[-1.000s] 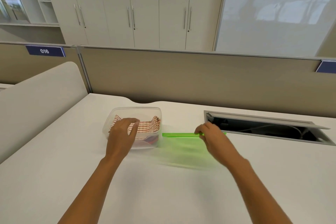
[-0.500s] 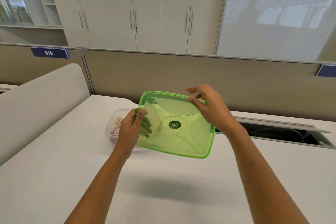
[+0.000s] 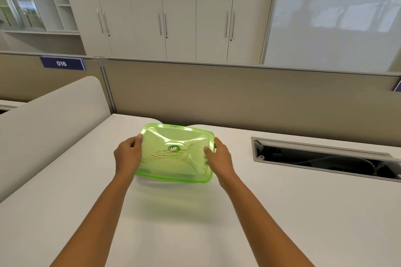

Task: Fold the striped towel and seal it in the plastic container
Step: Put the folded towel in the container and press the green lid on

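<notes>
A translucent green lid [image 3: 174,151] lies flat over the clear plastic container, whose lower edge [image 3: 152,181] just shows beneath the lid's front rim. Faint red stripes of the towel [image 3: 157,155] show through the lid. My left hand [image 3: 128,155] grips the lid's left edge with the thumb on top. My right hand [image 3: 219,156] holds the right edge the same way. I cannot tell whether the lid is snapped down.
The white desk [image 3: 282,212] spreads around the container. An open cable trough [image 3: 321,158] with a raised flap lies to the right. A beige partition [image 3: 238,97] runs along the back, and a curved side panel [image 3: 43,128] stands on the left.
The lid was lifted off the desk by my right hand, held tilted in the air by both hands, and now sits level on top of the container, covering the towel.
</notes>
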{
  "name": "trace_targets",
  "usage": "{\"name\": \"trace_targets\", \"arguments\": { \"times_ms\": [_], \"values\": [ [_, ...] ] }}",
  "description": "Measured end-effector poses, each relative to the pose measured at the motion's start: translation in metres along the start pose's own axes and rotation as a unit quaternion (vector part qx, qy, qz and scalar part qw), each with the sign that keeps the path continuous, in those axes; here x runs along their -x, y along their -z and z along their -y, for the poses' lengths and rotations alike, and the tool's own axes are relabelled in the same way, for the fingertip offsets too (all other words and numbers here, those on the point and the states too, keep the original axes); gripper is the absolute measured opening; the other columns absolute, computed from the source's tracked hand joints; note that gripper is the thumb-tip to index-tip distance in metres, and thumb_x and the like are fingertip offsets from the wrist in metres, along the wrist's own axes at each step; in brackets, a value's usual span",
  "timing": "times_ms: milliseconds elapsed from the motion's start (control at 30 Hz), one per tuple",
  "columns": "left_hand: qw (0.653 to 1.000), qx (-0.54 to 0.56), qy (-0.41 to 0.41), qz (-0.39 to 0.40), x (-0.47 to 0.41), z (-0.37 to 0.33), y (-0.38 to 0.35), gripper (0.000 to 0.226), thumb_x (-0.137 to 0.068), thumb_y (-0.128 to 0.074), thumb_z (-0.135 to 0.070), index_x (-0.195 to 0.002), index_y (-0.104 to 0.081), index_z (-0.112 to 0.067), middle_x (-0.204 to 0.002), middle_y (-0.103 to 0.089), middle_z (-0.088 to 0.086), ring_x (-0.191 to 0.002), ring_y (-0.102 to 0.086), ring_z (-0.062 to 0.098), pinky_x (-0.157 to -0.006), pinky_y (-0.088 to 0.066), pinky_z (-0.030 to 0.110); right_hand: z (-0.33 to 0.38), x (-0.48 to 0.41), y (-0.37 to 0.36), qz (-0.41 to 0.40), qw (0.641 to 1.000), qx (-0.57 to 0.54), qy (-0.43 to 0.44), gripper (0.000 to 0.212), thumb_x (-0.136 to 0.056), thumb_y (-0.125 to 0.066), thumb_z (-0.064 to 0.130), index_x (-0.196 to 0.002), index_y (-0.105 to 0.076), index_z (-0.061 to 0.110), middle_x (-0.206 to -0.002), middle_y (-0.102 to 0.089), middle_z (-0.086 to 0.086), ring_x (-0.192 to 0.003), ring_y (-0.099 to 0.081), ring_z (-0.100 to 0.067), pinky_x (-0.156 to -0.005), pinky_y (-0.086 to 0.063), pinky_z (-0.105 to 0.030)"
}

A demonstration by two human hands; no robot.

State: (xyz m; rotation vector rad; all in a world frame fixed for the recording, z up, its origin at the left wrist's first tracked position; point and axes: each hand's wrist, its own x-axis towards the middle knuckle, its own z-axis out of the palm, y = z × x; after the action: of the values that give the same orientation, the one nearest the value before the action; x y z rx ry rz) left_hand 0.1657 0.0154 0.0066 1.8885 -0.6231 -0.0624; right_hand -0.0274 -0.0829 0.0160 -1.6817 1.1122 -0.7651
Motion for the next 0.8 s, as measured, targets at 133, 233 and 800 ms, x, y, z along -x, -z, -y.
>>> {"name": "trace_targets", "arguments": {
  "times_ms": [133, 233, 800],
  "values": [
    [0.999, -0.037, 0.019, -0.024, -0.014, 0.012, -0.009, 0.048, -0.097, -0.040, -0.027, -0.069, -0.057, 0.009, -0.069, -0.045, 0.020, -0.075, -0.048, 0.039, -0.064, -0.038, 0.040, 0.003, -0.016, -0.018, 0.025, 0.997, 0.064, -0.017, 0.051, -0.097, -0.038, 0.012, -0.146, -0.024, 0.006, -0.147, -0.039, -0.015, -0.134, -0.038, -0.032, -0.110, -0.034, -0.039],
    [0.992, -0.102, 0.064, -0.039, -0.025, 0.016, -0.016, 0.045, -0.096, -0.041, -0.032, -0.102, -0.067, 0.005, -0.108, -0.054, 0.032, -0.108, -0.046, 0.047, -0.094, -0.040, 0.051, 0.002, -0.024, -0.027, 0.046, 0.994, 0.093, -0.024, 0.054, -0.098, -0.034, 0.011, -0.148, -0.016, 0.004, -0.150, -0.034, -0.016, -0.137, -0.033, -0.033, -0.112, -0.031, -0.038],
    [0.993, -0.100, 0.056, 0.025, -0.047, 0.041, -0.021, 0.044, -0.099, -0.033, -0.029, -0.122, -0.059, -0.003, -0.115, -0.060, 0.030, -0.112, -0.050, 0.045, -0.092, -0.040, 0.044, -0.007, -0.049, -0.044, 0.044, 0.992, 0.115, -0.029, 0.043, -0.096, -0.044, 0.017, -0.137, -0.038, 0.002, -0.135, -0.051, -0.017, -0.126, -0.046, -0.033, -0.105, -0.039, -0.039]
  ]
}}
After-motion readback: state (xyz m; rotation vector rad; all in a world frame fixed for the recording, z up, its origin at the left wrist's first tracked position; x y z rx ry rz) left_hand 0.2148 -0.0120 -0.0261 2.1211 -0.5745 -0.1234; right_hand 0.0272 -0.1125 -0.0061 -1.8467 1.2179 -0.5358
